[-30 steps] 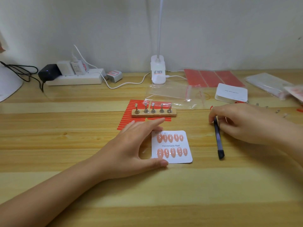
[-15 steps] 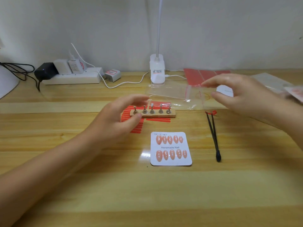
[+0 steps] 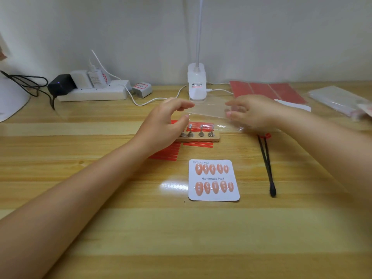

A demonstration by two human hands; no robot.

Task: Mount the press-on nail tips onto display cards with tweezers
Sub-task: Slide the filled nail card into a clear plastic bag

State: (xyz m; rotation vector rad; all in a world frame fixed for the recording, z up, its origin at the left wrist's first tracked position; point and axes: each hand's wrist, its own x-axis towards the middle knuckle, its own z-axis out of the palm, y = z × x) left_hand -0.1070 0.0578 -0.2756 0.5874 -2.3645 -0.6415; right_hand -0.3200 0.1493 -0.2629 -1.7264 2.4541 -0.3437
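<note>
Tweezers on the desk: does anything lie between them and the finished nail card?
Nothing visible does. The tweezers lie flat to the right of the nail card, with only bare desk between them. Both hands are up by the clear bag, away from that gap.

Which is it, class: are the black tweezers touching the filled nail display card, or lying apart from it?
Apart. The head view shows bare wooden table between the black tweezers and the right edge of the nail display card along their whole length.
</note>
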